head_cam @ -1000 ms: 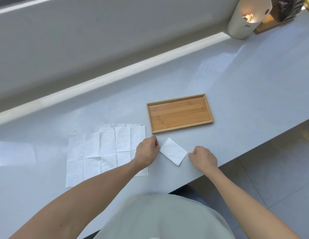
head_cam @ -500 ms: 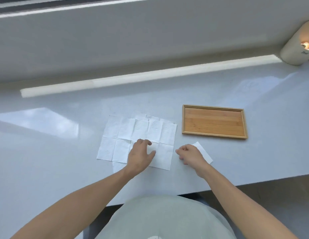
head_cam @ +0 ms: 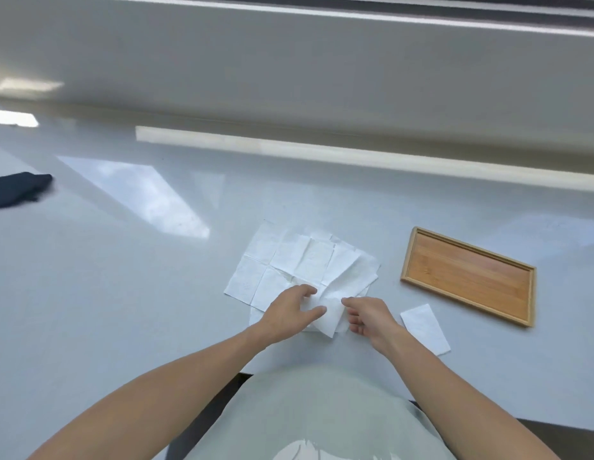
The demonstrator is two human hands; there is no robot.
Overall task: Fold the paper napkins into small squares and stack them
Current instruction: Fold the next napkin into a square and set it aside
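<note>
Napkins: pile of unfolded napkins [head_cam: 289, 260], white and creased into squares, lies near the front edge of the desk [head_cam: 123, 293], about midway along it.
Left hand: left hand [head_cam: 289, 313] rests on the pile's front edge, thumb and fingers spread, pinching a lifted corner of the top sheet.
Right hand: right hand [head_cam: 368, 317] meets it from the right, fingers curled, fingertips gripping the same raised sheet.
Folded napkin: 1 folded napkin [head_cam: 425, 328] lies flat near the front edge, just right of the right wrist.
Tray: wooden tray [head_cam: 468, 277] sits right of the pile, beyond the folded napkin, apart from both.
Dark cloth: dark cloth [head_cam: 13, 190] lies at the desk's far left.
</note>
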